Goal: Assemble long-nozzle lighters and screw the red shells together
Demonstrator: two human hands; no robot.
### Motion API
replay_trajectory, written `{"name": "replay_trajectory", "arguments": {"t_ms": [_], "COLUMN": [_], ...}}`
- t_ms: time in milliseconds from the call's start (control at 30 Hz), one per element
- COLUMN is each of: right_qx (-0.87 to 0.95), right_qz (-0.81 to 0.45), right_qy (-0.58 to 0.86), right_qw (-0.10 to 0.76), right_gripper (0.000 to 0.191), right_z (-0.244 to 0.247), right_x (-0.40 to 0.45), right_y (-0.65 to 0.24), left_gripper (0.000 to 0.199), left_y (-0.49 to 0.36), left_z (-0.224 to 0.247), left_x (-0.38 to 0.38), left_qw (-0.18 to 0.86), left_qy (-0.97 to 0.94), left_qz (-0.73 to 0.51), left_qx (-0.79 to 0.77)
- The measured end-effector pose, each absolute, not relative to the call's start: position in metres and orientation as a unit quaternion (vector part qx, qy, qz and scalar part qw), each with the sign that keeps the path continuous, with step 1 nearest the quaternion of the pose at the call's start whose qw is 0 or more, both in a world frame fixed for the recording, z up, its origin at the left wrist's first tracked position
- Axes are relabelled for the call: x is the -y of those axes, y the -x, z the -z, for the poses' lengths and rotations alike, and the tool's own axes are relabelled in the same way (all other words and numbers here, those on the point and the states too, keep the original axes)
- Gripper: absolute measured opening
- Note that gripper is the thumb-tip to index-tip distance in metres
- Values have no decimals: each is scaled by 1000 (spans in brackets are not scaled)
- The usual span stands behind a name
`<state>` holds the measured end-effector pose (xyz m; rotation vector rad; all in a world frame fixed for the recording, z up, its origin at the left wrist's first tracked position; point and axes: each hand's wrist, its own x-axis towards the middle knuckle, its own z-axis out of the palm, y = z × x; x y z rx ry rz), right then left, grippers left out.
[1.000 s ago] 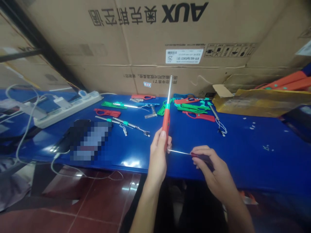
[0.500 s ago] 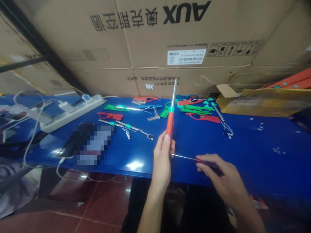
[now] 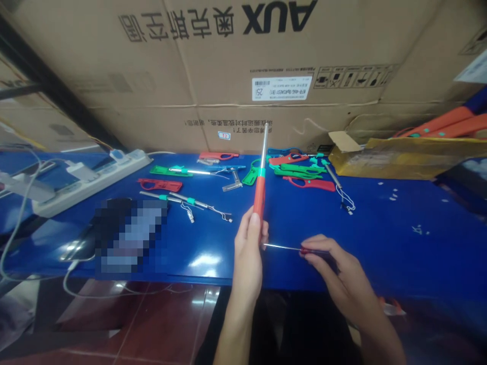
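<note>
My left hand (image 3: pixel 249 246) grips the lower end of a long red lighter (image 3: pixel 259 190), held nearly upright above the blue table (image 3: pixel 380 238); its metal tube points up past a teal collar. In my right hand (image 3: pixel 333 271) is a small screwdriver (image 3: pixel 292 248) with a dark red handle. Its thin shaft lies level and its tip meets the lighter body right beside my left fingers.
Several red, green and blue lighter shells (image 3: pixel 300 170) and metal tubes with wires (image 3: pixel 182 198) lie at the table's back. A white power strip (image 3: pixel 87 177) and cables sit left, a blurred dark object (image 3: pixel 125 230) at the front left. Cardboard boxes (image 3: pixel 243 66) wall the back; a yellow-wrapped bundle (image 3: pixel 403 157) lies right.
The view has shifted a little. Both hands keep the same hold, with the screwdriver tip staying against the lighter.
</note>
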<state>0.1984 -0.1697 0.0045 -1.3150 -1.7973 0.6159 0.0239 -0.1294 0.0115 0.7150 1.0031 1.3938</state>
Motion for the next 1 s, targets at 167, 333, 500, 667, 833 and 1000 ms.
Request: {"name": "replay_trajectory", "arguments": {"t_ms": [167, 333, 500, 667, 833, 1000], "right_qx": [711, 739, 744, 744, 735, 714], "right_qz": [-217, -198, -158, -137, -178, -117], "right_qy": [571, 510, 496, 516, 488, 533], "right_qw": [349, 392, 420, 400, 436, 439], "right_gripper": [27, 22, 5, 14, 14, 5], "right_z": [-10, 0, 3, -4, 1, 2], "right_x": [169, 168, 167, 172, 175, 171], "right_y": [-192, -197, -197, -191, -195, -194], "left_gripper": [40, 40, 36, 36, 37, 44], "left_y": [-25, -25, -24, -26, -27, -26], "left_z": [-12, -13, -13, -13, -12, -10], "left_x": [129, 130, 130, 131, 131, 131], "left_qw": [594, 598, 602, 600, 591, 595], "left_qy": [-293, -283, -296, -304, -307, -282], "left_qz": [-608, -620, -604, -604, -603, -603], "left_qx": [-438, -423, -430, -429, -439, -450]}}
